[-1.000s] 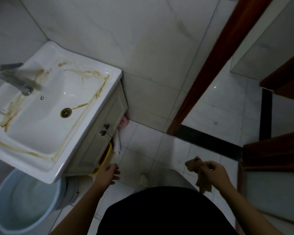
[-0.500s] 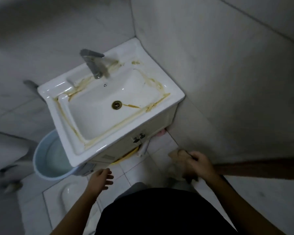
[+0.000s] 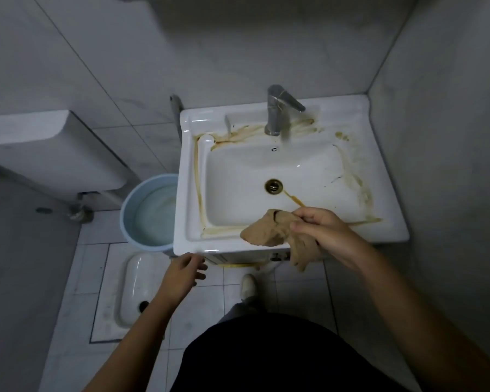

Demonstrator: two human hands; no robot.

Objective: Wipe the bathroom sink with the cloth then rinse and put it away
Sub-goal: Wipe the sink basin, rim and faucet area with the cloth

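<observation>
Starting at the far left, a white cistern (image 3: 54,154) juts from the tiled wall. Right against the sink's left side stands a pale blue bucket (image 3: 130,205). It seems to hold water partway up, though the dim light makes the level hard to read. Below it, a white squat pan (image 3: 137,290) is set into the floor tiles.

The left hand (image 3: 181,274) hovers near the front-left corner of the sink (image 3: 238,171), fingers loosely curled and holding nothing.

The basin has no standing water. Brown streaks run down the left rim (image 3: 198,179), spread behind the faucet (image 3: 277,111) and trail down the right side. A thin line also leads from the drain (image 3: 273,185) toward the front.

The cloth (image 3: 266,233) is over the sink's front edge. It is tan and bunched, with one lobe spread across the rim and a tail hanging past the cabinet front. The right hand (image 3: 320,233) grips it, fingers and thumb curled round its gathered middle.

By its look the cloth is soft, light and limp. It will fold and drag rather than push, so it probably wipes best wadded into the palm, with a flat pad pressed to the porcelain. The loose tail should be tucked in so it doesn't smear the cabinet. Once wet it will be heavier and will drip, so it will need wringing before it is put away.
</observation>
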